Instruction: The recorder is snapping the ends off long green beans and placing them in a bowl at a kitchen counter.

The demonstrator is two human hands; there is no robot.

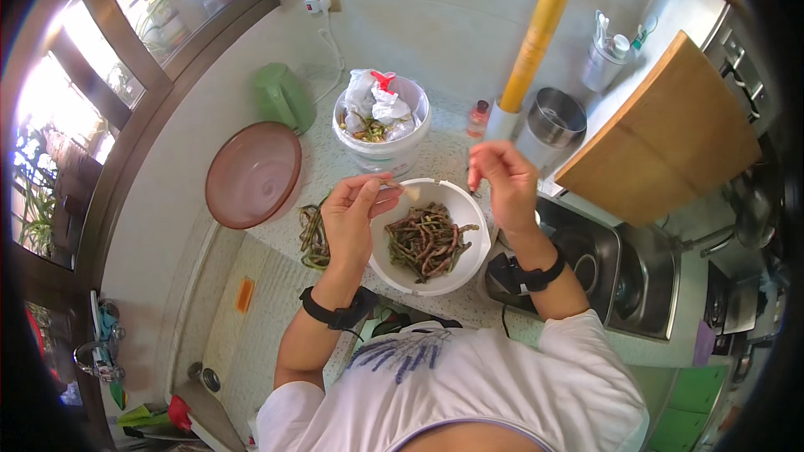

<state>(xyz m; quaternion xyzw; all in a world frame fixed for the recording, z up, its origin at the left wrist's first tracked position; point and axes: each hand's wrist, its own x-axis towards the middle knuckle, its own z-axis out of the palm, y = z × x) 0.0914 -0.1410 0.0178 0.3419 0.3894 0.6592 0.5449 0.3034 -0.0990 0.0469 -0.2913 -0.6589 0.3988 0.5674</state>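
Observation:
My left hand (pixel 355 204) pinches a short piece of bean pod (pixel 391 184) between thumb and fingers, above the left rim of a white plastic bowl (pixel 475 260). Many broken pieces of green and purplish long beans (pixel 430 242) are heaped inside this bowl. Raised over the bowl's right side is my right hand (pixel 507 185), blurred, its fingers curled inward; whether anything is between the fingertips cannot be seen. A bundle of whole long beans (pixel 313 237) lies on the counter, partly behind my left hand. Beyond the bowl, a white bucket (pixel 380 152) holds plastic bags and bean trimmings (pixel 372 130).
A brown plastic basin (pixel 254 176) leans at left beside a green jug (pixel 282 97). Behind stand a small pink bottle (pixel 477 119) and a yellow pipe (pixel 534 44). At right are a wooden cutting board (pixel 666 138), a metal pot (pixel 556 118) and a steel sink (pixel 647 282).

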